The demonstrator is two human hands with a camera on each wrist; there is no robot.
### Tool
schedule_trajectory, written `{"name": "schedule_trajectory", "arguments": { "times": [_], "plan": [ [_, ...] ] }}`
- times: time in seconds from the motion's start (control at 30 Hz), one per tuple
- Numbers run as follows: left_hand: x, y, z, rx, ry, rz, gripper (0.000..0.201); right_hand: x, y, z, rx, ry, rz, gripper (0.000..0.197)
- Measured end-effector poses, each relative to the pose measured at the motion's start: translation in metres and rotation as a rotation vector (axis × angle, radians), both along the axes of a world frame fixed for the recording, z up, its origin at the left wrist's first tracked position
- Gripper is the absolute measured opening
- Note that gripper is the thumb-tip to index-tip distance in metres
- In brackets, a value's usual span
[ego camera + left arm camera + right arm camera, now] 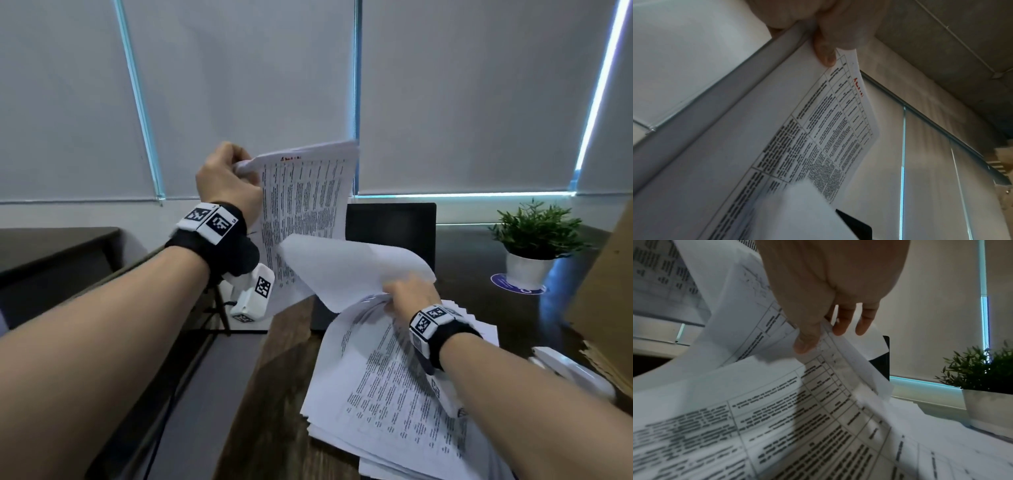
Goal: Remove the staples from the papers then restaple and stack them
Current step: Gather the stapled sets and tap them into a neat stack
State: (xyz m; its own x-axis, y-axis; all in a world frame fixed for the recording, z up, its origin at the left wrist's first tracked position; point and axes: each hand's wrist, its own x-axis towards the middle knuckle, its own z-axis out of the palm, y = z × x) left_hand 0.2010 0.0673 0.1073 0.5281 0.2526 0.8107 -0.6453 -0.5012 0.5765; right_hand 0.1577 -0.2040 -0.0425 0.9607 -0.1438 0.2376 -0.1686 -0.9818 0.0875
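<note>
From the head view, a printed sheet (pixel 301 205) is held aloft by the left hand (pixel 226 178), its fingers curled tight on the upper corner, well above the tabletop (pixel 287 346); lower down, the right hand (pixel 409 294) is closed on the lifted corner of a second bundle of pages (pixel 346 270), which curls up from the loose paper pile (pixel 394 404) spread toward the near right of the tabletop. A white stapler (pixel 575 373) is seen lying near the right edge, beside a cardboard flap, and a potted plant (pixel 534 240) stands toward the far right corner. No staple can be made out here, so it seems a sheet is being peeled free of its set. From the left wrist view, the corner of the sheet (pixel 838 129) is seen pinched between thumb and fingers (pixel 824 53); the grip is best kept right at that corner, where tearing is least likely. From the right wrist view, the thumb (pixel 807 337) is pressed onto the page corner (pixel 830 344) with fingers curled behind it, and speckled marks near that corner may be old staple holes, though that cannot be told for sure. The step would be done well if the pull is kept slow and along the page, the lower bundle is held steady, and the freed sheets are kept in order for restapling.
</note>
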Motion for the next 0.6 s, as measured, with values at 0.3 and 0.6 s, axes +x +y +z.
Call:
{"name": "schedule_trajectory", "arguments": {
  "times": [0.3, 0.6],
  "plan": [
    [-0.03, 0.01, 0.034, -0.019, -0.077, -0.082, 0.028, -0.013, 0.004, 0.018, 0.074, -0.106, 0.053, 0.003],
    [-0.081, 0.024, 0.067, -0.06, -0.141, -0.09, 0.03, -0.055, 0.019, 0.049, 0.022, -0.232, -0.025, 0.02]
  ]
}}
